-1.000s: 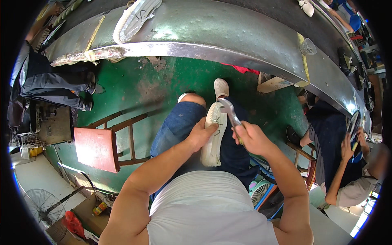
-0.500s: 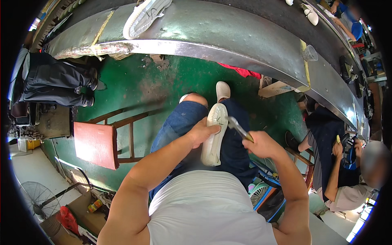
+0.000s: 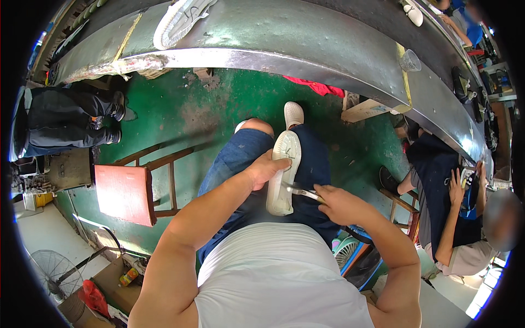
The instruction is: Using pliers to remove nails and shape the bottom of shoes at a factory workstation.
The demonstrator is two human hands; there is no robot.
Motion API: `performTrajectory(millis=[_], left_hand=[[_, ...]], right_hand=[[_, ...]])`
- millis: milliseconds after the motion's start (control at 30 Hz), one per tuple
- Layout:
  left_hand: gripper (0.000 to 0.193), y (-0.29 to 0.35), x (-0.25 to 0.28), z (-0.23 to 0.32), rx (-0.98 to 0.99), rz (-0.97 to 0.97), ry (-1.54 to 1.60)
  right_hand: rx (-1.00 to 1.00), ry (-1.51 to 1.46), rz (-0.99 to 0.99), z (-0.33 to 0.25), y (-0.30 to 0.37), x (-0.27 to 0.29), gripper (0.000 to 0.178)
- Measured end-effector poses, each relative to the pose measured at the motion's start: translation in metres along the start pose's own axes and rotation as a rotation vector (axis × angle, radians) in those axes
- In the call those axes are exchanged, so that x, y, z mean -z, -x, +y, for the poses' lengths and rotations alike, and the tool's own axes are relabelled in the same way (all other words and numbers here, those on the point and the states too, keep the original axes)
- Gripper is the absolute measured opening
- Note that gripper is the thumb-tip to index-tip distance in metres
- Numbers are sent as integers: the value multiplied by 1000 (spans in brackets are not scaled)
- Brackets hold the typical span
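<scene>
My left hand (image 3: 266, 168) grasped an elongated off-white shoe (image 3: 277, 186) over blue denim-covered thighs (image 3: 232, 161); my right hand (image 3: 340, 205) gripped a silver metal hammer (image 3: 307, 193), head at the shoe's edge.

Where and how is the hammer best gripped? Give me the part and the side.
Probably by the handle of the hammer, coming from the person's right. The slim handle points that way, while the metal head lies over the white shoe. The right hand grips it from that side.
</scene>
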State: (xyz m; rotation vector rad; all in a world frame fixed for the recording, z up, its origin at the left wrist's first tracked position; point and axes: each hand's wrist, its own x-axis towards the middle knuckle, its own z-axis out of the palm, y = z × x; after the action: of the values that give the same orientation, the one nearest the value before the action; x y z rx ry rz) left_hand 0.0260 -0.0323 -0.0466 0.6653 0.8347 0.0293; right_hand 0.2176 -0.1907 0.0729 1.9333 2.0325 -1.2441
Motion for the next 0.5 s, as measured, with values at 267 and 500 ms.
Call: performTrajectory(millis=[267,500], left_hand=[[52,-2,-1,2,-12,4,-36],[48,-5,2,0,-27,-13,-27]], right_hand=[[27,341,116,-15,-7,-6,57],[3,537,-31,-35,-18,21,56]])
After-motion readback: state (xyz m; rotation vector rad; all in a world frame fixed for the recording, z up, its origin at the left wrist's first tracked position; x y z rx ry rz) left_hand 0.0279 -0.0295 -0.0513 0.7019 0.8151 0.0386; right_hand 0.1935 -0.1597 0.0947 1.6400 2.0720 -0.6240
